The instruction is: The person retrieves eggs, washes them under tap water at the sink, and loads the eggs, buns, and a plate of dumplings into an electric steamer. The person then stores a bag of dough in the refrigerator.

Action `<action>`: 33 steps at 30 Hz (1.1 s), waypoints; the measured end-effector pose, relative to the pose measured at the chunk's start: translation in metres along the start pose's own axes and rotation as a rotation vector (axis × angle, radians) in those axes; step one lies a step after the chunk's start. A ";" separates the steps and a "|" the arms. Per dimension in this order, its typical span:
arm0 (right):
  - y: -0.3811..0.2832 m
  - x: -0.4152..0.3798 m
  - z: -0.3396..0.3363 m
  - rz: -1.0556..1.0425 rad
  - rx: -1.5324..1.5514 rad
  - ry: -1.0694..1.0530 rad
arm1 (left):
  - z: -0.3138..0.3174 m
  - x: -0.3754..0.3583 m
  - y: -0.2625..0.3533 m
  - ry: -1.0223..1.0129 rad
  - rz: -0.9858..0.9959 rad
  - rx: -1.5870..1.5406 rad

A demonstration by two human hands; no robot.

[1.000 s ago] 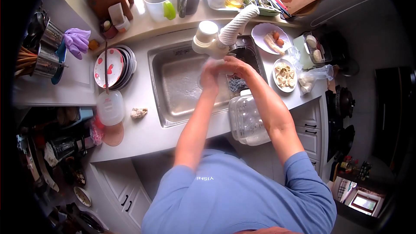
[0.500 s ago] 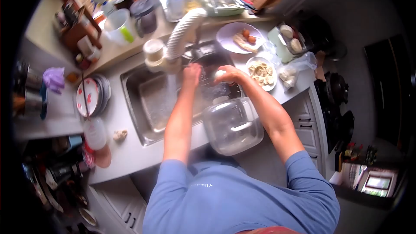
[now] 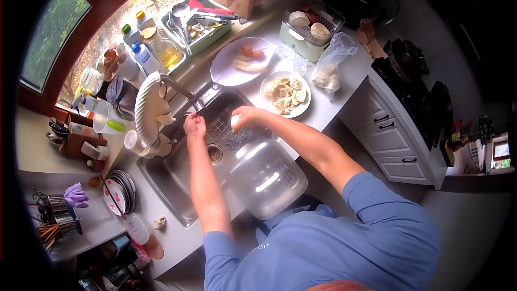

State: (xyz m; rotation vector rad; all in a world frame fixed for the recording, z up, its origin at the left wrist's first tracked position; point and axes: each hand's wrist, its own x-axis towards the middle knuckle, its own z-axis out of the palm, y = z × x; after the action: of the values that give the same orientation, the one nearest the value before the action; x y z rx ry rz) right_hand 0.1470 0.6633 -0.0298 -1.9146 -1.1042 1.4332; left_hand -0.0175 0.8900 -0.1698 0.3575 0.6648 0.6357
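Hands just changed: together under the spout a second ago, now apart over the sink (image 3: 177, 178), and my view has swung right. I judge the joint handling is over for the moment and each hand has its own job.

Right hand (image 3: 246, 117): fingers curled in round a small white thing (image 3: 235, 120), part of it sticking out on the left; can't tell what it is. It's held over the far right of the sink. Left hand (image 3: 195, 126): fingers half curled, tips pointing far, just beside the metal spout (image 3: 179, 87); I can't tell if it grips anything.

Containers: clear plastic container (image 3: 274, 175) at the near right of the sink, overlapping its edge, contents not readable. Right of the sink on the bench (image 3: 323, 109), a white bowl (image 3: 307, 101) holds pale dumpling-like pieces (image 3: 285, 94). Farther, a lilac plate (image 3: 223, 64) has brown eggs (image 3: 252, 52) and a pale strip (image 3: 249, 66). Farther right, a green box (image 3: 293, 39) holds white round items (image 3: 319, 31); a plastic bag (image 3: 336, 56) with pale lumps lies nearer.
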 end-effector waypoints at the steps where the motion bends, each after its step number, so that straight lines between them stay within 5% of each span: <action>1: 0.002 0.000 -0.001 0.002 -0.011 -0.019 | 0.009 -0.016 -0.002 0.065 0.019 0.078; 7: 0.031 -0.011 -0.009 0.002 0.290 0.021 | -0.007 -0.086 -0.002 0.089 0.127 0.484; 10: 0.042 -0.035 -0.028 0.002 0.336 0.093 | -0.010 -0.121 -0.001 0.353 0.103 0.438; 16: 0.075 -0.178 -0.080 0.159 0.435 0.300 | -0.055 -0.160 0.009 0.235 0.075 0.495; 18: 0.137 -0.205 -0.109 0.175 0.453 0.252 | -0.062 -0.175 0.009 0.214 0.087 0.510; 20: 0.137 -0.260 -0.144 0.360 0.394 0.285 | -0.063 -0.191 0.011 0.206 0.109 0.513; 24: 0.157 -0.319 -0.230 0.508 0.301 0.610 | -0.056 -0.219 0.015 0.229 0.148 0.557; 29: 0.177 -0.305 -0.379 0.276 0.172 0.703 | -0.038 -0.253 0.012 0.357 0.192 0.579; 33: 0.186 -0.221 -0.498 -0.087 -0.066 0.617 | -0.023 -0.285 -0.011 0.536 0.255 0.636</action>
State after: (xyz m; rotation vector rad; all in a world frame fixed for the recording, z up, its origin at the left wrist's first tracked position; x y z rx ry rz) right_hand 0.6485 0.4139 0.1025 -2.1118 -0.9199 0.6792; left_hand -0.2018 0.7000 -0.0622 0.8881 1.3557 0.7616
